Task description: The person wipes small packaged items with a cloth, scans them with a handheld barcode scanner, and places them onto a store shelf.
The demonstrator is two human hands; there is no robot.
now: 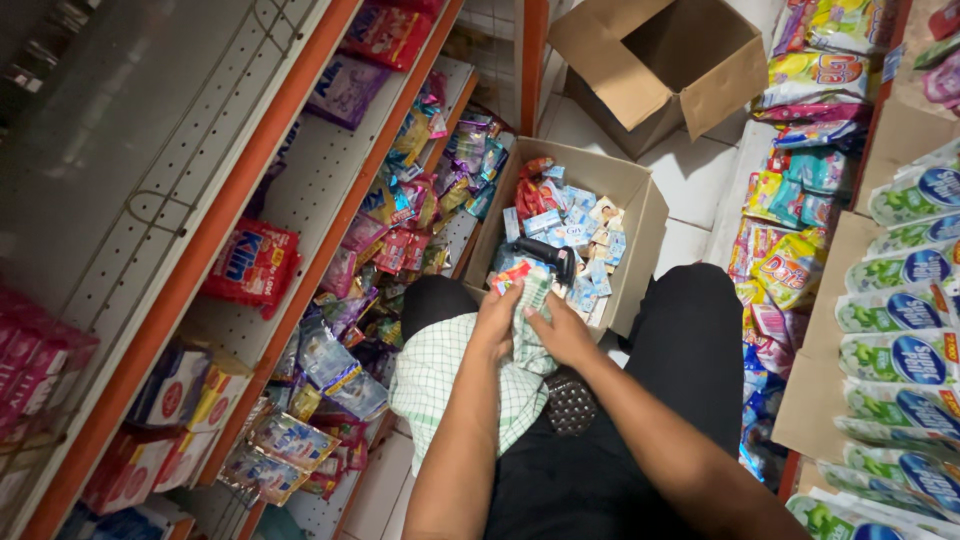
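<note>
We note a white cloth with a green check (455,385) draped over our left knee, its upper end bunched and raised toward the open cardboard box (640,215) in front of us. The bunched end runs roughly away from us, long axis pointing at the box; the loose part hangs down over the thigh toward the shelf side. Our left hand (497,322) is closed around the bunched cloth from the left; our right hand (562,335) pinches the same fold from the right, fingers curled on it. Both hands touch the cloth just at the near rim of the box.

The box holds many small blue and white sachets (580,230) and a black handheld scanner (545,253) lying across them, just beyond the hands. A dark studded pouch (570,402) sits between our legs, under the right wrist.

Room is tight: orange-edged shelves (290,200) with packets close on the left, stacked green and white refill pouches (900,320) on the right. A second, empty cardboard box (660,60) stands farther off on the white tiled floor (690,175).
</note>
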